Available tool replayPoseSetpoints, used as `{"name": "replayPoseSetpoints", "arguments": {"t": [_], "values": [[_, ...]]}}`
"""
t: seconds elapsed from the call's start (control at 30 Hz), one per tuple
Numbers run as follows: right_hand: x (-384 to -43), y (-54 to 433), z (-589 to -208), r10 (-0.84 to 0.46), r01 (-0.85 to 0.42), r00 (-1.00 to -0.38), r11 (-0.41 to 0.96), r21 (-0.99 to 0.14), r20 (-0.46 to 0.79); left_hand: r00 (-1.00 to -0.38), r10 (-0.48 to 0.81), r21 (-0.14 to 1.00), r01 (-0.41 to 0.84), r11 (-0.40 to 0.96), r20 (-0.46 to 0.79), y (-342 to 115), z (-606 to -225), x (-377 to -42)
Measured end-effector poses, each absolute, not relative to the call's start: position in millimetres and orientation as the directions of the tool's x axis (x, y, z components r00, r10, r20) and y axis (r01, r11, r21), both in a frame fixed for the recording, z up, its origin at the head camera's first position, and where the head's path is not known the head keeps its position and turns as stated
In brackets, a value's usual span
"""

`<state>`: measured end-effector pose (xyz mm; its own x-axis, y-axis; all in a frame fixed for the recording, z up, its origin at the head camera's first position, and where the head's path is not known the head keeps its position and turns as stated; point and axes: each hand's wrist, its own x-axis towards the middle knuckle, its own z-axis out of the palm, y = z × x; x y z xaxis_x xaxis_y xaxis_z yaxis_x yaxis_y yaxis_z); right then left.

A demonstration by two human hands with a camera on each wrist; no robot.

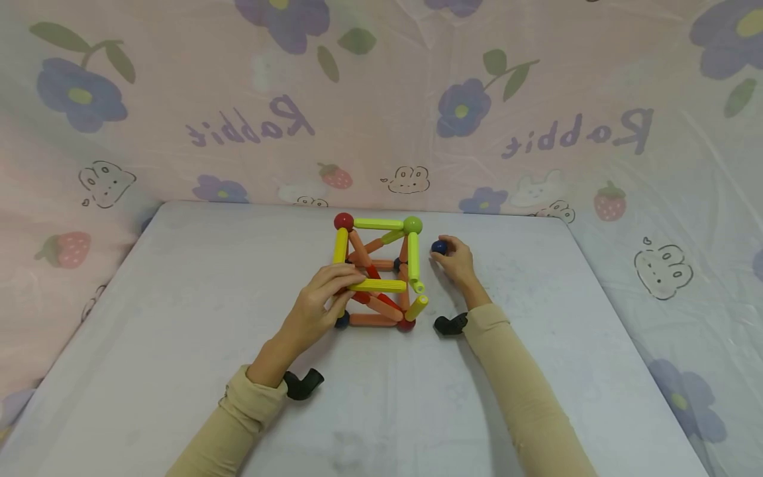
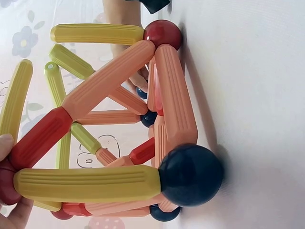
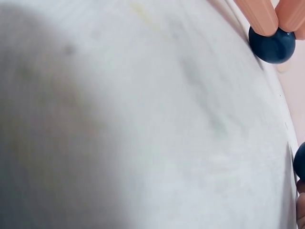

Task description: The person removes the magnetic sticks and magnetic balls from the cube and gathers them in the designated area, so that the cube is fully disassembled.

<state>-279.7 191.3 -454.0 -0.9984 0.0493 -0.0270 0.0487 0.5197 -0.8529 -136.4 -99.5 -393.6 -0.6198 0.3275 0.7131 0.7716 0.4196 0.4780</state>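
Observation:
A box-like frame of magnetic rods and balls stands at the middle of the table. My left hand is at its upper near-left corner, thumb and fingers pinching a red ball there. From that ball a yellow rod points right, its far end bare. My right hand, just right of the frame, pinches a dark blue ball low over the table. A shorter-looking yellow rod rises from the red ball at the near-right bottom corner. Left-hand fingers partly hide the frame's near-left side.
Black wrist-worn pieces show beside the left wrist and the right wrist. The white table ends at the back against a curtain printed with flowers and rabbits. A green ball tops the frame's far-right corner.

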Motion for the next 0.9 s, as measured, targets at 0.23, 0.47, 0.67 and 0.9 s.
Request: {"name": "replayPoseSetpoints", "arguments": {"t": [0.23, 0.47, 0.67, 0.9], "values": [[-279, 191, -452, 0.037, 0.051, -0.999, 0.51, -0.859, -0.037, -0.603, 0.331, 0.466, 0.785, 0.408, 0.726, -101, -394, -137], [-273, 195, -448, 0.073, 0.052, -0.997, 0.515, -0.856, -0.016, -0.62, 0.288, 0.499, 0.771, 0.396, 0.729, -107, -394, -137], [-265, 197, -441, 0.087, 0.033, -0.996, 0.525, -0.851, 0.015, -0.646, 0.232, 0.518, 0.738, 0.432, 0.727, -115, -397, -135], [-240, 193, -421, 0.098, -0.108, -0.98, 0.476, -0.873, 0.174, -0.647, 0.207, 0.531, 0.736, 0.42, 0.734, -120, -402, -136]]}}
